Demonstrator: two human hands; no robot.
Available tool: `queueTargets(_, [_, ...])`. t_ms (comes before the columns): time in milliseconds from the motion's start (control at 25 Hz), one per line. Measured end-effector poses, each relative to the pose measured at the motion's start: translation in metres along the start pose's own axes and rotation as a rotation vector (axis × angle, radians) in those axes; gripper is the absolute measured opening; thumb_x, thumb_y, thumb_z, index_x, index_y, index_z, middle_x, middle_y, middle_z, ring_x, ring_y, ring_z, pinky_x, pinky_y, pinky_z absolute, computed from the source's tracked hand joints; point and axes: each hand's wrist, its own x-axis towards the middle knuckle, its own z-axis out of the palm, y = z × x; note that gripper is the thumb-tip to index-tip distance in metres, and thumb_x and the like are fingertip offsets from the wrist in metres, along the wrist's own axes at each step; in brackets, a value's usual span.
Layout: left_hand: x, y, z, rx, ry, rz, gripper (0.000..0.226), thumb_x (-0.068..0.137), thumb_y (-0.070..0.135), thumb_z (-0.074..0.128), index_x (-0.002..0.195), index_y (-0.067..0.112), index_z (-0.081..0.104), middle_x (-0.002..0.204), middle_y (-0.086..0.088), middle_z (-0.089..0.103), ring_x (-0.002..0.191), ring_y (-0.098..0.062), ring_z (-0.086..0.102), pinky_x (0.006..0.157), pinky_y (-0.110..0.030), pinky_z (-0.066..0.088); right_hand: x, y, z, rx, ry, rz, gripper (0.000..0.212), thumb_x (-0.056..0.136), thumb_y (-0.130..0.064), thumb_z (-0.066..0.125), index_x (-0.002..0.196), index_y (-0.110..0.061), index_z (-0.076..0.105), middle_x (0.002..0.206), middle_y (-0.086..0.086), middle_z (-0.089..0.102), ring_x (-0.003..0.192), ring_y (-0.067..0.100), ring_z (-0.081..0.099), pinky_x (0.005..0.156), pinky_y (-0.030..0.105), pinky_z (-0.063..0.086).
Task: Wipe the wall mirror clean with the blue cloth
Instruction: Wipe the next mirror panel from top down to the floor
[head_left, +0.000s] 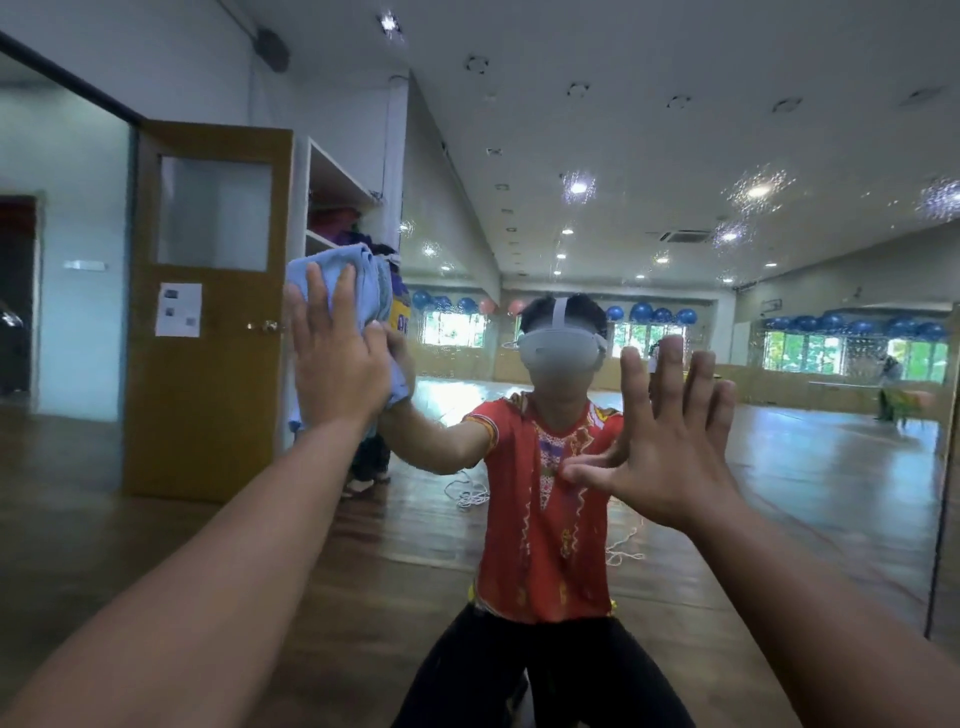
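The wall mirror (675, 218) fills the view ahead and right; droplets speckle its upper right part. My left hand (337, 353) presses the light blue cloth (366, 283) flat against the glass near the mirror's left edge, fingers straight. My right hand (670, 441) is spread wide with the palm toward the glass, holding nothing; whether it touches the mirror I cannot tell. The mirror reflects a kneeling person in a red patterned shirt and a headset.
A brown wooden door (208, 312) stands open at the left, beside a white shelf unit (332, 208) with clothes. The floor is dark wood. Reflected in the mirror are blue exercise balls, windows and a white cord on the floor.
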Motion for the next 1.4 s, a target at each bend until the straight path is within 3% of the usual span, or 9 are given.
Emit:
queueTargets(120, [0.006,0.057,0.007,-0.018,0.03,-0.008,0.059,0.099,0.033,0.032,0.157,0.025,0.02,0.167,-0.006,0.012,0.154,-0.034,0.003,0.124,-0.053,0.017,0.0,0.0,-0.007,-0.003,-0.088,0.0,0.155,0.05,-0.098,0.061,0.152,-0.03,-0.034,0.15,0.004,-0.056,0.135,0.034,-0.054,0.117,0.058,-0.024])
queueTargets(280, [-0.049,0.091,0.032,0.041,-0.019,0.579,0.064,0.098,0.027,0.046,0.158,0.022,0.024,0.167,-0.011,0.014,0.154,-0.037,0.006,0.126,-0.047,0.006,-0.002,-0.002,-0.012,-0.005,-0.132,0.017,0.157,0.051,-0.09,0.071,0.144,-0.035,-0.043,0.145,0.004,-0.06,0.133,0.034,-0.055,0.115,0.058,-0.027])
queueTargets(480, [-0.118,-0.008,0.021,0.101,-0.115,0.991,0.066,0.093,0.018,0.058,0.155,0.019,0.036,0.164,-0.012,0.022,0.152,-0.039,0.016,0.122,-0.057,0.018,-0.005,-0.008,-0.019,-0.003,-0.172,0.023,0.156,0.052,-0.09,0.07,0.142,-0.035,-0.045,0.144,0.003,-0.061,0.134,0.034,-0.055,0.116,0.059,-0.025])
queueTargets(560, [-0.1,-0.059,0.0,0.171,-0.091,0.968,0.068,0.098,0.018,0.048,0.159,0.017,0.019,0.167,-0.013,0.01,0.153,-0.038,0.007,0.118,-0.063,0.022,-0.008,-0.009,-0.02,0.003,-0.188,0.024,0.157,0.052,-0.091,0.07,0.143,-0.034,-0.045,0.143,0.004,-0.061,0.134,0.035,-0.054,0.116,0.059,-0.025])
queueTargets(760, [0.011,-0.049,-0.021,0.062,-0.035,0.169,0.06,0.099,0.018,0.039,0.157,0.016,0.025,0.165,-0.014,0.016,0.152,-0.039,0.009,0.123,-0.053,0.014,-0.007,-0.008,-0.022,0.0,-0.204,0.028,0.155,0.055,-0.09,0.069,0.146,-0.031,-0.043,0.145,0.003,-0.06,0.13,0.033,-0.058,0.115,0.054,-0.026])
queueTargets(920, [0.038,0.073,0.005,0.136,0.047,0.346,0.066,0.094,0.026,0.026,0.159,0.015,0.021,0.164,-0.013,0.019,0.153,-0.036,0.011,0.124,-0.049,0.011,-0.006,-0.006,-0.021,0.011,-0.2,0.04,0.156,0.051,-0.092,0.067,0.146,-0.033,-0.041,0.145,0.002,-0.06,0.131,0.032,-0.058,0.112,0.049,-0.031])
queueTargets(1040, [-0.002,0.124,0.025,0.078,0.029,0.589,0.066,0.096,0.026,0.043,0.158,0.019,0.023,0.167,-0.009,0.015,0.153,-0.035,0.007,0.124,-0.051,0.013,-0.006,-0.008,-0.021,0.011,-0.187,0.057,0.157,0.049,-0.093,0.068,0.149,-0.033,-0.038,0.146,0.002,-0.059,0.133,0.03,-0.057,0.114,0.05,-0.03])
queueTargets(1280, [-0.094,0.007,0.019,0.094,-0.08,0.912,0.062,0.093,0.024,0.054,0.153,0.022,0.04,0.163,-0.009,0.028,0.151,-0.036,0.021,0.117,-0.059,0.028,-0.006,-0.014,-0.023,-0.03,-0.195,0.082,0.158,0.045,-0.095,0.065,0.144,-0.037,-0.043,0.146,0.002,-0.059,0.134,0.031,-0.056,0.119,0.056,-0.022])
queueTargets(1400, [-0.047,-0.032,0.011,0.159,-0.08,0.773,0.069,0.096,0.032,0.047,0.159,0.024,0.02,0.167,-0.009,0.015,0.154,-0.035,0.012,0.119,-0.06,0.021,-0.006,-0.015,-0.022,-0.029,-0.191,0.073,0.154,0.037,-0.099,0.047,0.144,-0.036,-0.043,0.144,0.001,-0.061,0.134,0.032,-0.055,0.118,0.056,-0.024])
